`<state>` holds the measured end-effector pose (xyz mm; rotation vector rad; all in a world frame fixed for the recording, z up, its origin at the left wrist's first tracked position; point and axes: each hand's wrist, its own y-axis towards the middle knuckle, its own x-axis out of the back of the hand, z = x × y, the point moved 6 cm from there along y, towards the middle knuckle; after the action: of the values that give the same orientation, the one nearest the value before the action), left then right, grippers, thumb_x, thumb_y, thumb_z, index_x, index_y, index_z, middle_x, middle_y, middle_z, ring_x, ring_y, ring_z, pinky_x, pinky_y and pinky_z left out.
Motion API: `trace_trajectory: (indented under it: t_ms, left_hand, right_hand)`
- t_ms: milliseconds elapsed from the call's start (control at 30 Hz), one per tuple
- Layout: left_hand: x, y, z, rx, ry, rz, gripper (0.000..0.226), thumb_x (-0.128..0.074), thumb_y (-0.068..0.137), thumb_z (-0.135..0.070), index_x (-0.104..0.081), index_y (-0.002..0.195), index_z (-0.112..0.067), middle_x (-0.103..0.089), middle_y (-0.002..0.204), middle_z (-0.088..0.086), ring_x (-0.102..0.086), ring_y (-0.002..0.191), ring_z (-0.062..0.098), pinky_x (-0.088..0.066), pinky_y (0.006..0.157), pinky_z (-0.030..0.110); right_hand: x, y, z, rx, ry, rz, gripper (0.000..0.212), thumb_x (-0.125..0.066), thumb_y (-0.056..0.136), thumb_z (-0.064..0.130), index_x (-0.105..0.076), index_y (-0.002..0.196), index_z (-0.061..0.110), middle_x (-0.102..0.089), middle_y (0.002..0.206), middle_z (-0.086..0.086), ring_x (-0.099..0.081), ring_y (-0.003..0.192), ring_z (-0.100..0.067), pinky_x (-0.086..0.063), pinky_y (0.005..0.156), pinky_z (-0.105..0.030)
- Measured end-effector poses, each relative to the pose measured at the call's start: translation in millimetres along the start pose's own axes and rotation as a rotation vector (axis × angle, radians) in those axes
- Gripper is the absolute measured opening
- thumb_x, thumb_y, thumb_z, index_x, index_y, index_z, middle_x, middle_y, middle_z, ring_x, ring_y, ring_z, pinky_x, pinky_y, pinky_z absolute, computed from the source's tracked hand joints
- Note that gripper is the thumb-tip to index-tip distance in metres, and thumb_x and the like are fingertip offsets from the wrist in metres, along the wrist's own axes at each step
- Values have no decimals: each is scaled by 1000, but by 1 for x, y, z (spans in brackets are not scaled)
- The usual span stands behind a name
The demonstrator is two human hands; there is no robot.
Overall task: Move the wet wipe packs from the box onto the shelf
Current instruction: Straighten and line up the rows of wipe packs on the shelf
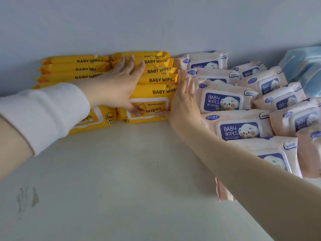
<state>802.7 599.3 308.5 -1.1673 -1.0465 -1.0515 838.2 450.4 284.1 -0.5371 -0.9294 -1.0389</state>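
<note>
Both hands are steadying the yellow wipe packs on the shelf.

The left hand (119, 84) is lying flat, fingers spread, across the yellow wipe packs (156, 80); the right hand (184, 103), open, is pressing their right end, beside the pink wipe packs (224, 101) on the shelf (121, 171).

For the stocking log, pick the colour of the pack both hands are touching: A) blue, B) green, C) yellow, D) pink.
C: the left hand lies flat over the front yellow pack and the right hand presses its right end, beside the pink packs.
</note>
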Motion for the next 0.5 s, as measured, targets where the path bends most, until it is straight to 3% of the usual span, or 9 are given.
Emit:
trace_trajectory:
  t_ms: [100, 200, 300, 400, 500]
  left_hand:
    - [1, -3, -3, -15, 24, -28, 136, -69, 58, -66, 22, 145, -18, 22, 156, 7, 17, 143, 33, -6, 116, 43]
    - [4, -3, -2, 17, 27, 43, 138, -68, 54, -69, 23, 145, -20, 23, 156, 4, 17, 143, 32, -4, 116, 45]
    - [13, -3, -10, 36, -18, 138, 138, -53, 45, -80, 17, 147, -18, 19, 157, 8, 16, 143, 34, 0, 116, 47]
    - [36, 2, -34, -12, -116, 74, 125, -37, 46, -82, -6, 150, -20, -7, 159, 8, -4, 146, 32, -11, 116, 45]
    - [55, 14, -65, -79, -142, -38, 90, -45, 70, -72, -30, 144, -23, -40, 147, 8, -40, 131, 30, -36, 101, 37]
  right_hand:
    - [3, -1, 0, 3, -18, 6, 93, -77, 73, 26, -15, 140, 8, -36, 144, -18, -29, 137, -35, -42, 96, -46]
    - [7, 3, 2, 24, -21, 89, 100, -78, 73, 27, -10, 144, 8, -32, 146, -17, -29, 137, -34, -38, 102, -46]
    - [26, 6, 4, 99, -130, 161, 102, -79, 70, 37, -16, 145, 8, -32, 145, -12, -29, 136, -30, -34, 105, -42]
    - [73, 12, -6, 166, -210, 112, 82, -72, 74, 44, -33, 138, 10, -46, 136, -10, -44, 124, -28, -39, 90, -35]
    - [117, 21, -39, 132, -243, 102, 80, -70, 74, 46, -37, 137, 10, -48, 137, -8, -46, 124, -27, -37, 97, -33]
